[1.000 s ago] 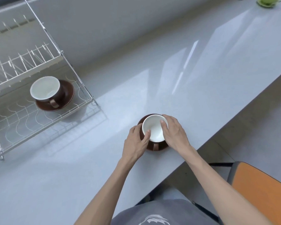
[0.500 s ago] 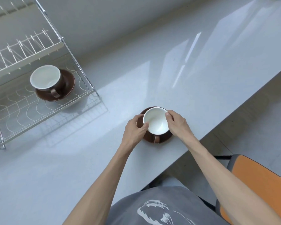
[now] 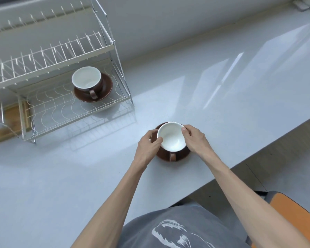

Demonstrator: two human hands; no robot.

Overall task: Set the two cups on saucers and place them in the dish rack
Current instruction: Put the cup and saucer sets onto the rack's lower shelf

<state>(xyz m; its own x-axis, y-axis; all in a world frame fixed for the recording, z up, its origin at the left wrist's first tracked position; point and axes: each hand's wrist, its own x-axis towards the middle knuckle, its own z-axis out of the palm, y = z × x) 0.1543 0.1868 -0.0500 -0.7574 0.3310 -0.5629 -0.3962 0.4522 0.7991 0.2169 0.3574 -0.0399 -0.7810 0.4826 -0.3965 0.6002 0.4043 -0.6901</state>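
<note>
A brown cup with a white inside (image 3: 171,138) sits on a brown saucer (image 3: 182,155) on the grey counter, handle pointing toward me. My left hand (image 3: 148,146) grips the set from the left and my right hand (image 3: 195,138) grips it from the right; fingers reach under the cup's sides toward the saucer. A second cup (image 3: 87,79) stands on its saucer (image 3: 106,90) on the lower wire shelf of the dish rack (image 3: 61,111), at the shelf's right end.
The rack's upper shelf (image 3: 43,58) has upright pegs and overhangs the lower shelf. A wooden board (image 3: 11,113) lies left of the rack. The counter's front edge (image 3: 258,154) runs diagonally at right. An orange chair (image 3: 297,212) stands below it.
The view has shifted, so the rack sits more to the centre. Both hands keep their hold on the cup and saucer, which stay in about the same spot on the counter.
</note>
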